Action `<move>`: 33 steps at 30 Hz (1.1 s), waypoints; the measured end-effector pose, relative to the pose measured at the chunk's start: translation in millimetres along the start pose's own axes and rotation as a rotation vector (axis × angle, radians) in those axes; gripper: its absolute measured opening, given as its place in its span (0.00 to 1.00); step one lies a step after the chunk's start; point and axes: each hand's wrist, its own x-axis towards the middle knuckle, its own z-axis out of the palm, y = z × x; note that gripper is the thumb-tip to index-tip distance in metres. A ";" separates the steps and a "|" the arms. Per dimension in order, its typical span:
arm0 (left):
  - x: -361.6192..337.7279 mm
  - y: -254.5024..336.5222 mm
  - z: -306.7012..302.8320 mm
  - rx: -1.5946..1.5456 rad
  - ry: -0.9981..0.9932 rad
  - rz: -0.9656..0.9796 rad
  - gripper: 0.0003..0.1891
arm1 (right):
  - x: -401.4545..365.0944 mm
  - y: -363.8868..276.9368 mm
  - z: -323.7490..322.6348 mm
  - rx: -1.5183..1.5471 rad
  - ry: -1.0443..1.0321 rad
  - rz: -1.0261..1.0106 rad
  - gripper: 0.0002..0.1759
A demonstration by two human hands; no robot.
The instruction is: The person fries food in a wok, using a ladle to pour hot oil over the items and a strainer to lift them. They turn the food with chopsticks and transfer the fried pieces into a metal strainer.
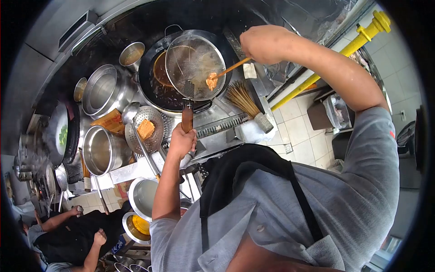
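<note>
My left hand is closed around the wooden handle of a wire-mesh strainer. The strainer's round mesh lies over a large dark wok that has brown liquid in it. In my right hand are long wooden chopsticks, slanting down to the left over the mesh. At their tips is an orange-coloured piece of food, near the strainer's right side. A bundled bamboo brush lies right of the wok.
Left of the wok stand steel pots, a small pan and a perforated skimmer bearing a golden block of food. A ladle lies across it. A yellow pipe runs at right. A co-worker is at lower left.
</note>
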 end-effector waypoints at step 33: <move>-9.8 10.8 9.3 0.057 0.181 0.025 0.07 | 4.1 -9.8 224.2 0.675 0.159 0.261 0.14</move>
